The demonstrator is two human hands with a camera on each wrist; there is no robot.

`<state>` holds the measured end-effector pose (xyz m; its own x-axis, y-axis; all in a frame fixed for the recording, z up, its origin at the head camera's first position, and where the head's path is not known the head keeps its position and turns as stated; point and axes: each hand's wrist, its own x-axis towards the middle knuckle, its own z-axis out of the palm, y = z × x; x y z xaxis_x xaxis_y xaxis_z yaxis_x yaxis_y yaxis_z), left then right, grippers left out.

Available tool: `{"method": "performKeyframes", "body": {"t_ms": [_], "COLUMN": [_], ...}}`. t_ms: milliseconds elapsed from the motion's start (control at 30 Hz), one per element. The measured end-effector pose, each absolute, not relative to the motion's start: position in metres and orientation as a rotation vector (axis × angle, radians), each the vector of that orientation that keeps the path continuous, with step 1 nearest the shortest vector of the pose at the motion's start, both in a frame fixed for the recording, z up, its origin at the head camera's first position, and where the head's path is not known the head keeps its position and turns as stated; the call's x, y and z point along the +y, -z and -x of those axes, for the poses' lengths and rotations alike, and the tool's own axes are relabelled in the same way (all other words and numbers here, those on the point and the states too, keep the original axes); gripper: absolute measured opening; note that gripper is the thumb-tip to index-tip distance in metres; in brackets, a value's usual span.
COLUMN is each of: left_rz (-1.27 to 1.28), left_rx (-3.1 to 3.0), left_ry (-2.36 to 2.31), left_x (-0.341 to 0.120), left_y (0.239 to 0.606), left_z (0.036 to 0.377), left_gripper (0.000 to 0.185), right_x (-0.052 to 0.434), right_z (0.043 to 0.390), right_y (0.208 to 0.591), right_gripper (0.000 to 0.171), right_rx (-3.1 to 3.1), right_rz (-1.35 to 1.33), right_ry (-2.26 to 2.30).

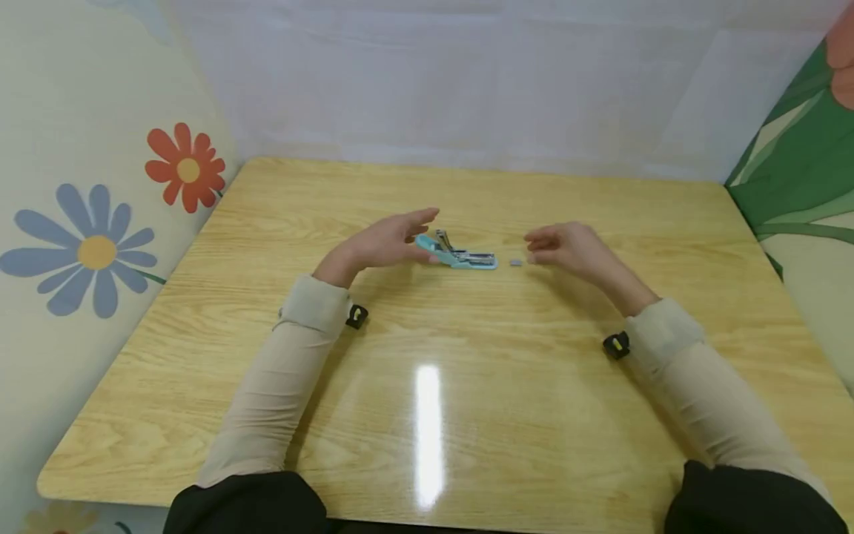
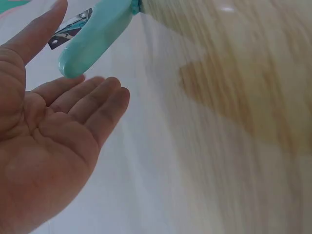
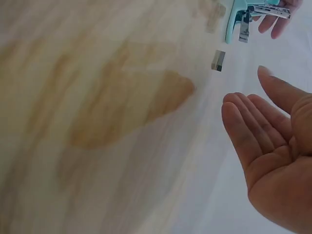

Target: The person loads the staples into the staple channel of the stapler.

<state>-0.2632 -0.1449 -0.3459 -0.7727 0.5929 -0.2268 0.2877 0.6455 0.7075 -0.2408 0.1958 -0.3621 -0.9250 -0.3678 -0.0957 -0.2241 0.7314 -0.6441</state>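
Mid-table, the small teal stapler [image 1: 457, 256] lies sprung open, a grey block of staples [image 1: 516, 262] just beside it at three o'clock. My left hand [image 1: 383, 241] hovers flat-fingered at its nine o'clock end, my right hand [image 1: 567, 248] relaxed and empty near the block. Light, hard plastic, likely slick; I judge its flanks the safest hold, the brittle staple block pinched by its sides.

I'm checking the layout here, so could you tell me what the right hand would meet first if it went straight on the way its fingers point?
Probably the small grey staple block, just ahead of the right hand; beyond it lies the open blue stapler.
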Motion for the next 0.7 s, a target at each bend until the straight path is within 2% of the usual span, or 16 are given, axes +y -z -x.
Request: {"method": "performKeyframes", "body": {"t_ms": [333,700], "left_rz": [-0.653,-0.621], "left_rx": [2.495,2.516], "left_ry": [-0.900,-0.914], "left_x": [-0.141,-0.140], "left_y": [0.347,0.350], "left_z": [0.267,0.268], "left_gripper": [0.063,0.054], "right_x": [0.186,0.177], "right_z": [0.244,0.248], "right_y": [0.367,0.366], "right_gripper": [0.033,0.027], "right_rx": [2.771,2.750], "right_rz": [0.445,0.405], "right_ry": [0.836,0.776]}}
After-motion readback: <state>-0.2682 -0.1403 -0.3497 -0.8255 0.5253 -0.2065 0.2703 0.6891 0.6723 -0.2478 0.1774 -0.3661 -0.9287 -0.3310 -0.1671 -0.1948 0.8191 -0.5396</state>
